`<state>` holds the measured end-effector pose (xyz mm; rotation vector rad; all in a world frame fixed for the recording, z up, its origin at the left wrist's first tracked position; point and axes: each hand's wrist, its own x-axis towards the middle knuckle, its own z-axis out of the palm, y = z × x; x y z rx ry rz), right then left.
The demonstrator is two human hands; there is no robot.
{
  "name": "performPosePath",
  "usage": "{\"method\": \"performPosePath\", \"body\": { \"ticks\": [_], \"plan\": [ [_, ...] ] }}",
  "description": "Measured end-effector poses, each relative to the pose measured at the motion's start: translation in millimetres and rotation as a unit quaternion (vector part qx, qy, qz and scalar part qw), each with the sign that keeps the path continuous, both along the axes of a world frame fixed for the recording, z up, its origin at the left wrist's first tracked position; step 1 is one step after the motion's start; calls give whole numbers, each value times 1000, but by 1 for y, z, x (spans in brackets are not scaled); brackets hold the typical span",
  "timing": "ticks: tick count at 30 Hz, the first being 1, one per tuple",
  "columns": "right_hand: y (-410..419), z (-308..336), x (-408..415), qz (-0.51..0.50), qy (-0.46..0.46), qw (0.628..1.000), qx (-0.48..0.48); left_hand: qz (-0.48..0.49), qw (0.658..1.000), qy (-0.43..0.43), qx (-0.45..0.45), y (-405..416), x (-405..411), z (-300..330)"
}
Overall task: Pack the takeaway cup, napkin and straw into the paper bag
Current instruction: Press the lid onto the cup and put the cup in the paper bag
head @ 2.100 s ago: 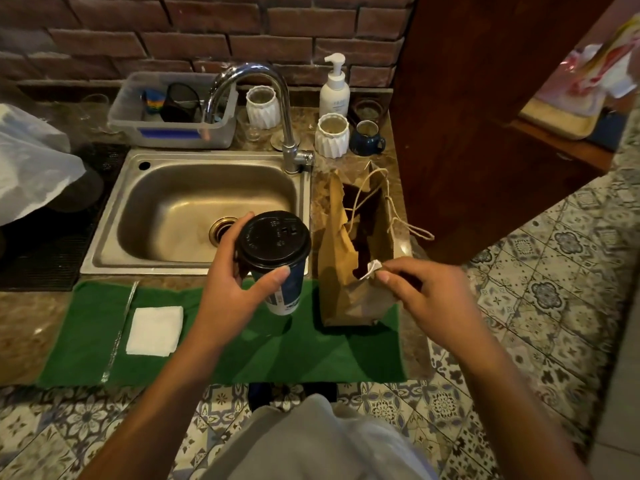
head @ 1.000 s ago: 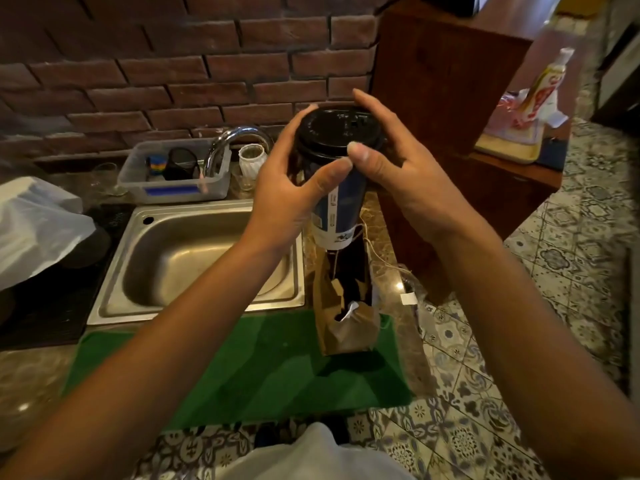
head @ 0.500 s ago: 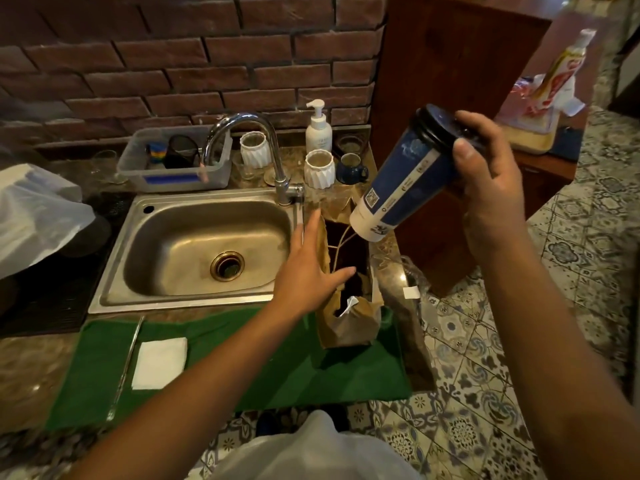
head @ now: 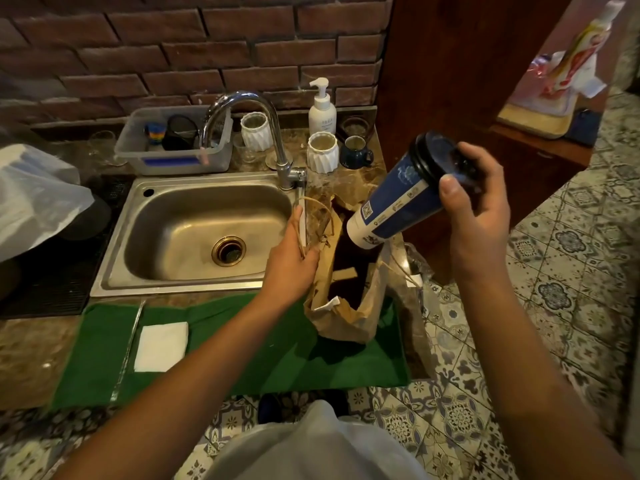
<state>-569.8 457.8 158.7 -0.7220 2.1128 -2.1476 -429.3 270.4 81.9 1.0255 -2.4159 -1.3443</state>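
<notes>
Above the bag mouth | right hand (head: 476, 209) is gripping takeaway cup (head: 398, 202) tilted, base aimed in | left hand (head: 292, 263) is pinching paper bag (head: 343, 317) rim, holding it open | napkin (head: 161, 346), straw (head: 128, 344) are waiting on bench.

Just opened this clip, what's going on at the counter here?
A person is packing a takeaway order. The right hand holds the blue takeaway cup by its black lid end, tilted, base aimed at the open mouth of the paper bag. The left hand holds the bag's left side and string handle open. The cup is not yet inside. The napkin and straw lie on the green mat.
</notes>
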Motion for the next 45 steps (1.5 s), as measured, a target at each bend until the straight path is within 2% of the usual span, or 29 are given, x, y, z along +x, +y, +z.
{"method": "performPosePath", "body": {
  "ticks": [8, 17, 23, 29, 33, 40, 45],
  "plan": [
    [-13, -12, 15, 57, 25, 995, 73, 2, 999, 41, 29, 7, 8, 0],
    [-8, -30, 12, 107, 7, 979, 175, 56, 981, 106, 152, 11, 27, -8],
    [-11, -32, 3, 190, 83, 946, 250, 45, 981, 110, 155, 5, 33, -14],
    [-26, -46, 17, 215, 177, 879, 387, 74, 977, 123, 157, 9, 43, -17],
    [-34, -51, 14, 201, 224, 854, 424, 94, 974, 139, 153, 11, 48, -19],
    [-60, -49, 16, 173, 388, 717, 552, 127, 971, 129, 158, 28, 49, -23],
    [-76, -54, 7, 211, 367, 661, 620, 142, 970, 125, 152, 24, 51, -29]
  ]
}}
